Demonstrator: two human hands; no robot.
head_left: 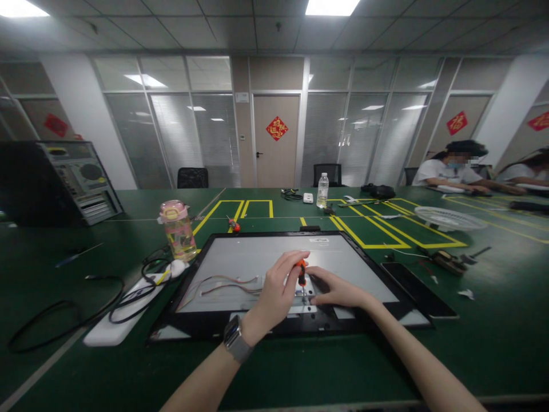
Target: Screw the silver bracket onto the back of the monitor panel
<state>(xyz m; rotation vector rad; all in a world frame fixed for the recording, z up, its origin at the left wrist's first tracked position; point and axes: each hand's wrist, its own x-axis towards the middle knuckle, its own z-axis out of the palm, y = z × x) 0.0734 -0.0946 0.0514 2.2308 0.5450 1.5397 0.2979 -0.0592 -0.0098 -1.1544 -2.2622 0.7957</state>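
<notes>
A display panel [240, 252] with a grey back and black frame lies flat on the green table. My left hand [278, 289], wearing a watch [237, 339] on its wrist, has its fingers closed around the top of an orange-and-black screwdriver [302, 276]. The screwdriver stands upright, tip down at a small board [306, 289] near the panel's front edge. To its right, my right hand [341, 288] rests low over the panel, thumb and forefinger apart beside the shaft. Whether its fingertips touch the shaft or only the board cannot be made out. Thin wires [227, 286] run left from the board.
Left of the panel are a pink-lidded bottle [176, 232], a white power strip [124, 315] with black cables and a computer case [60, 183]. A phone [420, 289] lies right. Behind are another screwdriver [234, 225] and a water bottle [322, 190]. People [450, 171] sit far right.
</notes>
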